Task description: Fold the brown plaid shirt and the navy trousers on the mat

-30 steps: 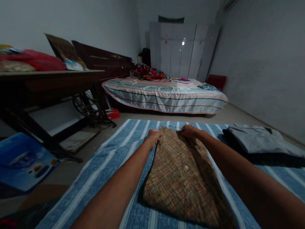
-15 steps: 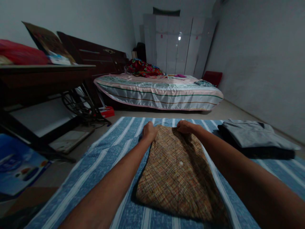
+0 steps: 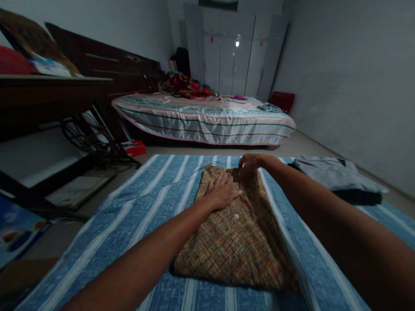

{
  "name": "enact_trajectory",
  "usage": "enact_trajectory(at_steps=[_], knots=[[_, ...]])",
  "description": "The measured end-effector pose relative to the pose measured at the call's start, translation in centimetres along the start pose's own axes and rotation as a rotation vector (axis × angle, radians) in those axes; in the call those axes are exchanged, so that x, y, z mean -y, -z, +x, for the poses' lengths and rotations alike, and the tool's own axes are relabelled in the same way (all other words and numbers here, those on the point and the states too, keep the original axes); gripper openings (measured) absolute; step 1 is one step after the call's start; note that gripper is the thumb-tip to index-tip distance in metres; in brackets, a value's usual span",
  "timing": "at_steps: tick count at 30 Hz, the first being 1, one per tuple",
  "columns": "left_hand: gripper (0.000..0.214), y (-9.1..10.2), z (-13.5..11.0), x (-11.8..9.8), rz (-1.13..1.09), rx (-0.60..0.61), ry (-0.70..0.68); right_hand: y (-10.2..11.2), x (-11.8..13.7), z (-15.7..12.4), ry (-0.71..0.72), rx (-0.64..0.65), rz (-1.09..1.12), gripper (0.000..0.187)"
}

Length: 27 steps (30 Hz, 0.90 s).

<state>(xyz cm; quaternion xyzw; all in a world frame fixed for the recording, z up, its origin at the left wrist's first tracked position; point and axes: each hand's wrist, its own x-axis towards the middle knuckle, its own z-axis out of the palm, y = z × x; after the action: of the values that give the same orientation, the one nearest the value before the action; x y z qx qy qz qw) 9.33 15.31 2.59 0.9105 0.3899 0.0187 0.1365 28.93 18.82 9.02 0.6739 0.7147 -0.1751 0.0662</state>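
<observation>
A folded brown checked garment (image 3: pixel 233 242) lies on a blue-and-white striped cloth (image 3: pixel 139 207), its far end narrower than its near end. One small white spot, perhaps a button, shows near its middle. My left hand (image 3: pixel 222 192) rests flat on the garment's upper part, fingers stretched out and the thumb pointing right. At the far edge, my right hand (image 3: pixel 250 163) has its fingers curled down and pinches the fabric; the fingertips are partly hidden. The right arm casts a shadow along the garment's right side.
Folded grey and black clothes (image 3: pixel 340 177) are stacked at the right. Beyond the striped cloth stands a bed (image 3: pixel 207 125) with a red patterned blanket (image 3: pixel 188 85). A treadle table (image 3: pixel 55 99) and a red box (image 3: pixel 134 148) are at left; a white wardrobe (image 3: pixel 227 56) is behind.
My left hand has left the garment's far left corner and now lies flat on its upper middle. My right hand stays at the far edge. The view has shifted slightly.
</observation>
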Motion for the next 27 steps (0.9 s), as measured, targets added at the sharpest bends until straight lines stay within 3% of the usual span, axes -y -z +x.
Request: enact_trajectory(at_steps=[7,16,22,27], knots=[[0.075,-0.8,-0.2,0.1,0.012,-0.024,0.007,-0.3,-1.0,-0.8,-0.091,-0.041,-0.103,0.025],[0.072,-0.9,-0.3,0.3,0.036,-0.063,-0.018,-3.3,-1.9,-0.6,-0.208,-0.415,-0.042,0.019],[0.073,-0.5,-0.3,0.1,0.020,-0.028,-0.002,-5.6,-3.7,-3.7,-0.418,-0.606,0.041,0.033],[0.073,-0.9,-0.2,0.3,0.011,-0.030,0.016,-8.8,-2.6,-5.8,-0.282,-0.579,0.052,0.024]])
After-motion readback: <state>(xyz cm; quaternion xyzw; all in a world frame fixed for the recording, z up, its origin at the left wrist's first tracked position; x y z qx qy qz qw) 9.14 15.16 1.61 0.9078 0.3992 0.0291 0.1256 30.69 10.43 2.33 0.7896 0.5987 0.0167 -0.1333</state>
